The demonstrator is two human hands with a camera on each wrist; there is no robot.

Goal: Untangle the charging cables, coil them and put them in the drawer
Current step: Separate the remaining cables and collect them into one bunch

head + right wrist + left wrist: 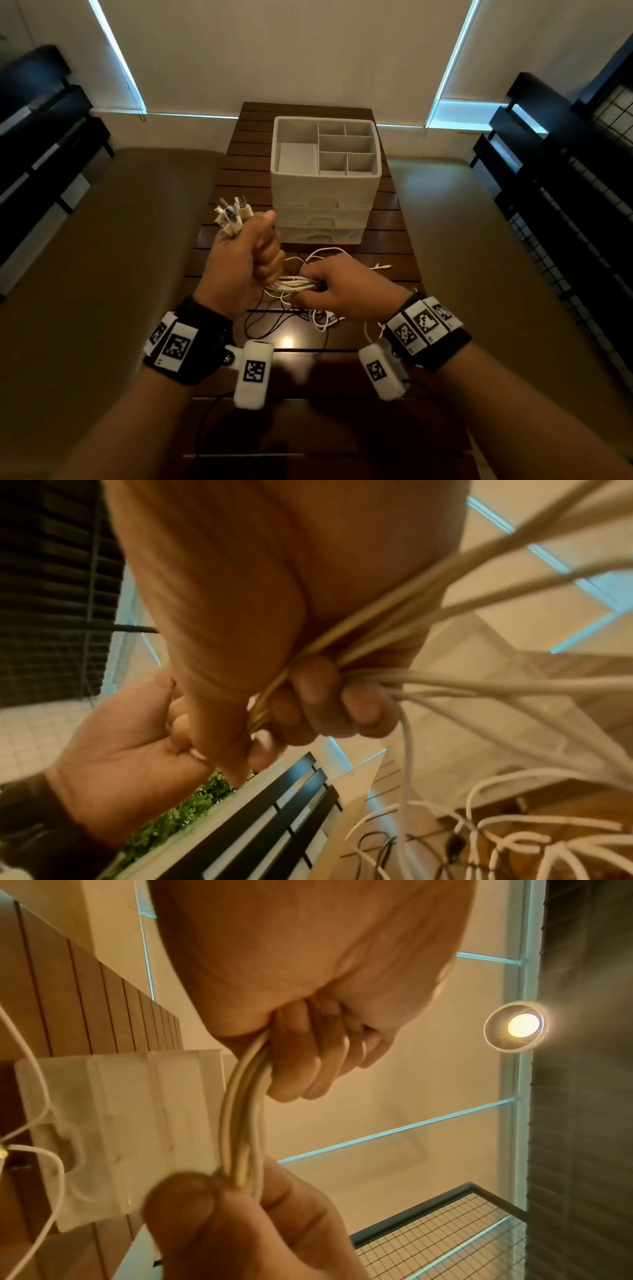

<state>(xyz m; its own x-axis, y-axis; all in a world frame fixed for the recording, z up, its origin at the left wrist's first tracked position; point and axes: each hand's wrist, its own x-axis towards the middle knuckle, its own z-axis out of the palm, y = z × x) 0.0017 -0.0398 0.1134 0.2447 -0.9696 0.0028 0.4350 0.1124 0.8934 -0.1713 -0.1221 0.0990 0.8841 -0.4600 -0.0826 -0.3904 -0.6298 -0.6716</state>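
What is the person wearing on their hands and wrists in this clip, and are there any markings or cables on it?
Both forearms are bare, with no sleeves or gloves. The left hand and right hand each have a wide black wrist band carrying white tiles printed with black square-pattern markers. A white rounded camera housing, also marker-tagged, hangs off the inner side of each wrist, with a thin dark cable trailing from it.
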